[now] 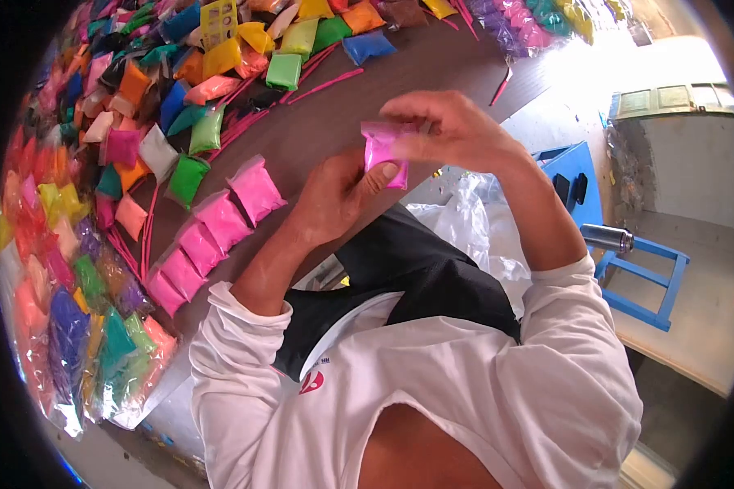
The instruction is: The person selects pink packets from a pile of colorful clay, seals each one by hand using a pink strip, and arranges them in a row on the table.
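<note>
My left hand (pixel 338 194) grips a small clear packet of bright pink clay-like filling (pixel 375 149), its thumb pressed on the lower part. Over the packet's right side reaches my right hand (pixel 457 134), somewhat blurred, with its thumb across the packet and its curled fingers held apart from the thumb. A row of several similar pink packets (pixel 223 218) lies on the dark table (pixel 432 77) to the left of my left hand.
Packets in many colours (pixel 134 81) are heaped along the table's far left. Thin pink sticks (pixel 326 85) and a red pen-like tool (pixel 501 85) lie on the tabletop. At right stand a blue stool (pixel 644 281) and a metal flask (pixel 610 238).
</note>
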Available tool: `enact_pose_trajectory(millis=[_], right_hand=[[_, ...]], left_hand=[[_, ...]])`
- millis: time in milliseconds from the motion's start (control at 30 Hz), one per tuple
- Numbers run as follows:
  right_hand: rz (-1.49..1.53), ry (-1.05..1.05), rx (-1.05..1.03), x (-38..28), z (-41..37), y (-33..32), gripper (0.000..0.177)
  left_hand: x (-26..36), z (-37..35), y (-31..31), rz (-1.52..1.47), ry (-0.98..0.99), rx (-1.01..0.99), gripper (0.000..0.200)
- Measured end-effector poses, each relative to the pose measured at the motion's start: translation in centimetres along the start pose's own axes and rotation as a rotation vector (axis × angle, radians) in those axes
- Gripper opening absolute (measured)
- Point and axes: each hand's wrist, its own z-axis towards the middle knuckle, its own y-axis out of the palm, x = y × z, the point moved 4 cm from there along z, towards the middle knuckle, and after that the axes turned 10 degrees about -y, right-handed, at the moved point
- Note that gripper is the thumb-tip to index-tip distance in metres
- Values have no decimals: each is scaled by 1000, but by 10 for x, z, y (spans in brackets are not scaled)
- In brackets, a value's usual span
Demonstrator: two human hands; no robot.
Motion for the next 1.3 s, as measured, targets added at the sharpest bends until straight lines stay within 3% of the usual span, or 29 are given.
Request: enact_pose_trajectory(millis=[33,133,233,333,467,567,667,767,900,1000,1200,1300], right_hand=[[-57,19,-89,-3,2,3,26],[-58,133,-60,-11,5,7,23],[17,160,103,2,6,6,23],[292,218,361,9,2,-3,24],[299,381,207,3,-14,0,24],[270,391,110,-4,-16,19,27],[298,308,143,3,-21,29,25],[375,301,216,4,-23,30,19],[474,328,212,-8,-24,27,14],[241,460,233,-18,-20,32,12],[428,399,323,4,-23,38,14],[546,461,267,-2,-27,40,18]], left_hand=[[2,0,-1,9,-22,-24,41],[2,-1,-2,-3,-77,-40,40],[2,-1,-2,-40,-81,-32,40],[1,-1,-2,-23,-109,-50,43],[1,-2,-5,1,-205,-71,48],[1,-1,-4,-3,-169,-29,51],[7,-1,-5,34,-118,32,54],[-8,-1,-6,-64,-285,13,56],[-3,-1,-7,15,-218,59,58],[-7,-1,-5,54,-178,85,59],[-2,-1,-6,-78,-197,91,56],[-3,-2,-4,-92,-174,102,54]])
